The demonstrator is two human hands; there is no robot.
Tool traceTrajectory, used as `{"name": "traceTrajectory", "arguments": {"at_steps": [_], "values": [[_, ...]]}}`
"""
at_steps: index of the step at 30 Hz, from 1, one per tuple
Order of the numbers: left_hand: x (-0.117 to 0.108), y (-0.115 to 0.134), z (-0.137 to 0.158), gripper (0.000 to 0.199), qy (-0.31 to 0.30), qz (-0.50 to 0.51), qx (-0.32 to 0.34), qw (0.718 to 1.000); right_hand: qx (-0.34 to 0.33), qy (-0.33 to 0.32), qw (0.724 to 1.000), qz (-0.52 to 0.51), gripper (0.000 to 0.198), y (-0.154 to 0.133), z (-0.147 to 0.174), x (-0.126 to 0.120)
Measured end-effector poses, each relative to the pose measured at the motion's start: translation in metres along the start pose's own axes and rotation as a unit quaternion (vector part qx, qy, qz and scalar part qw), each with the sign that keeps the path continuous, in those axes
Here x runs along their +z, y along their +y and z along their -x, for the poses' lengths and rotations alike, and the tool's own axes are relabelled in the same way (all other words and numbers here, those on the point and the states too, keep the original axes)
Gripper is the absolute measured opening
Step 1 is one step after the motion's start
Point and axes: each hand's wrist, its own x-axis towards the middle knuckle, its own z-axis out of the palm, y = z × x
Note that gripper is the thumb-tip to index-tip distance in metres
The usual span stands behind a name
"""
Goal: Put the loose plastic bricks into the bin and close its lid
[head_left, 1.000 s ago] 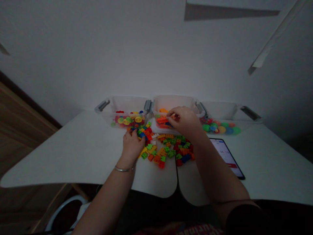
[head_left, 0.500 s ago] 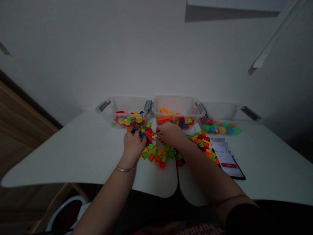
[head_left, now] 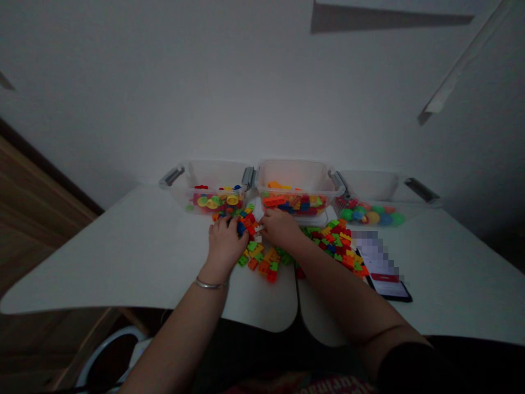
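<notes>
A loose heap of toy building bricks (head_left: 262, 257) in red, orange, yellow, green, blue and white lies on the white table. At its left edge, my left hand (head_left: 225, 241) rests palm down, fingers bent and thumb spread apart. A blue brick (head_left: 241, 229) shows between that thumb and forefinger; it does not appear gripped. My right hand (head_left: 283, 227) reaches over the heap from the right with its fingertips drawn together. Just left of them is a white brick (head_left: 258, 230). What the right fingertips pinch is too small and dark to name.
Behind the heap stand a left clear bin (head_left: 217, 169) of colourful pieces, a middle clear bin (head_left: 297, 167) of bricks and a right clear bin (head_left: 414, 205) of balls. More bricks (head_left: 338, 241) spread right, beside a phone (head_left: 388, 279). A seam (head_left: 298, 306) splits the table.
My right hand and forearm have shifted slightly down and left, uncovering more bricks on the right. My left hand stays nearly in place.
</notes>
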Motion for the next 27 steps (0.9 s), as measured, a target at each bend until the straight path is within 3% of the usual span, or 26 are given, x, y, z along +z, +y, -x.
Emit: {"name": "traceTrajectory", "arguments": {"at_steps": [13, 20, 27], "values": [[0.0, 0.0, 0.0, 0.049, -0.019, -0.009, -0.002, 1.0, 0.015, -0.002, 0.999, -0.034, 0.03, 0.003, -0.001, 0.003], [-0.002, 0.001, -0.001, 0.05, -0.027, -0.01, -0.01, 1.0, -0.008, -0.001, 1.0, -0.03, 0.026, 0.005, -0.001, -0.003], [-0.002, 0.002, 0.001, 0.049, -0.021, -0.002, -0.013, 1.0, 0.01, 0.012, 0.999, -0.046, 0.023, 0.004, 0.002, -0.013]]}}
